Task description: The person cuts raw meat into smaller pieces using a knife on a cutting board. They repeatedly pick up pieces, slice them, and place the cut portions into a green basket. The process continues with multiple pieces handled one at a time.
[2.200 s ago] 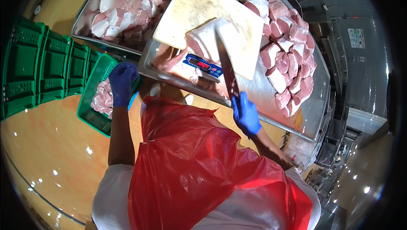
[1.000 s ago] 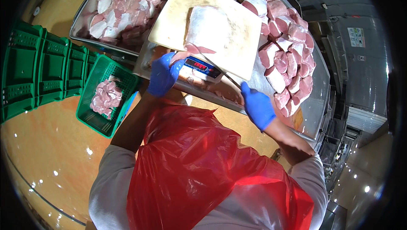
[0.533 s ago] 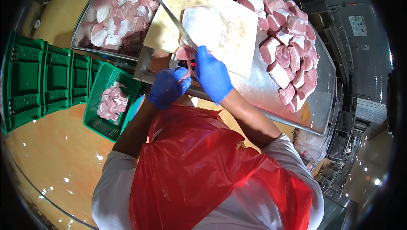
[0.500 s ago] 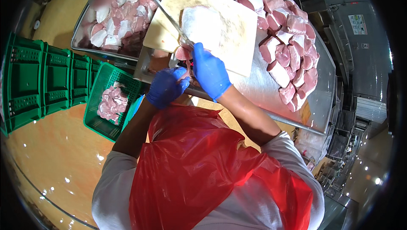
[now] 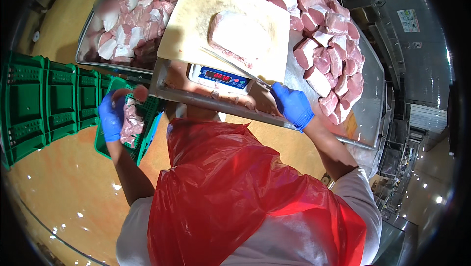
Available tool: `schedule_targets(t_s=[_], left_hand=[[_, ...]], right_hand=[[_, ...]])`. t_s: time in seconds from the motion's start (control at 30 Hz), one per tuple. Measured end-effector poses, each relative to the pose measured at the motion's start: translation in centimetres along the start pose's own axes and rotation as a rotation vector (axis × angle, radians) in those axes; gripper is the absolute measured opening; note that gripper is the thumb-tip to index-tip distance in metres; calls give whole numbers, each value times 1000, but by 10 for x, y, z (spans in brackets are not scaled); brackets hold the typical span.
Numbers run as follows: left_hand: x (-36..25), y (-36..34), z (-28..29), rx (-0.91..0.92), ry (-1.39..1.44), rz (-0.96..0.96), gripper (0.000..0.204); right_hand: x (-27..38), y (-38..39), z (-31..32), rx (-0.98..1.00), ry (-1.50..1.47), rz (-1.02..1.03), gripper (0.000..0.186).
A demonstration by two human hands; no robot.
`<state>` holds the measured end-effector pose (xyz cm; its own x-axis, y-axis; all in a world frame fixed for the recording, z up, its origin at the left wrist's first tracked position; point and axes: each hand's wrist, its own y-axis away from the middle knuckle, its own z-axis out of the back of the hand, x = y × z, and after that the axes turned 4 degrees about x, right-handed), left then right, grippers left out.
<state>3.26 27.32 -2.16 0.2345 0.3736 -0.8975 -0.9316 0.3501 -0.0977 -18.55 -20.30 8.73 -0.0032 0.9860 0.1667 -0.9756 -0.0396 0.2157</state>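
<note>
My left hand (image 5: 111, 118), in a blue glove, is over the green basket (image 5: 101, 136) at the left. A pinkish meat trimming (image 5: 140, 93) sticks out from its fingers, slightly blurred. Below it lies a heap of meat scraps (image 5: 131, 126) inside the basket. My right hand (image 5: 294, 107), also gloved in blue, grips a long knife (image 5: 235, 66) by its handle at the front edge of the table. The blade points left and away, crossing the near part of the white cutting board (image 5: 184, 25). On that board rests a large pale slab of meat (image 5: 240, 35), just beyond the blade.
A scale (image 5: 219, 78) with a lit red display stands under the board's near edge, small scraps beside it. Cut meat chunks (image 5: 338, 50) are piled on the metal table (image 5: 369, 94) at right. A metal tub (image 5: 88, 45) of meat pieces is far left, near green crates (image 5: 64, 92).
My left hand has swung from the board's near edge to over the green basket, carrying the trimming. My right hand has moved right with the knife, uncovering the scale.
</note>
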Motion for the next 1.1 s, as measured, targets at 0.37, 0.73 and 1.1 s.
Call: schedule_targets(t_s=[0.37,0.73,1.1], left_hand=[[-106,-44,-135,-114,-218,-377,42],[-184,-120,-259,340,-704,-606,63],[-109,-81,-167,55,103,-74,47]], right_hand=[[15,-15,-18,-562,-843,-379,20],[0,30,-15,-614,-762,-436,18],[15,38,-33,-425,-539,-299,11]])
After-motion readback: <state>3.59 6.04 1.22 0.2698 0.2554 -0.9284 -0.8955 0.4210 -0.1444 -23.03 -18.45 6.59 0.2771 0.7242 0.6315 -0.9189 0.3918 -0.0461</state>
